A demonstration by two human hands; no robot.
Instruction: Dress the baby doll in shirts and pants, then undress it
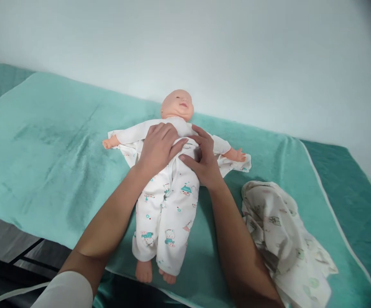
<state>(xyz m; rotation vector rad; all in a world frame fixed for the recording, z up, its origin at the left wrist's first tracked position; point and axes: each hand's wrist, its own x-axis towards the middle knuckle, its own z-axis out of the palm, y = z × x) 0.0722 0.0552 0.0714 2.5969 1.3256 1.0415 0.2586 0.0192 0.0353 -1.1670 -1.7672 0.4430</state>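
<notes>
A baby doll (pixel 176 104) lies on its back on a teal blanket (pixel 53 141), arms spread, dressed in white printed pyjamas (pixel 167 209). My left hand (pixel 158 145) lies flat on the doll's chest, fingers together and stretched. My right hand (pixel 204 156) rests on the doll's belly beside it, thumb and fingers pinching the fabric at the waist of the top. Both bare feet stick out at the blanket's near edge.
A crumpled printed cloth (pixel 284 239) lies on the blanket right of the doll, near my right forearm. A white wall rises behind. The blanket's near edge drops off to a dark floor at lower left.
</notes>
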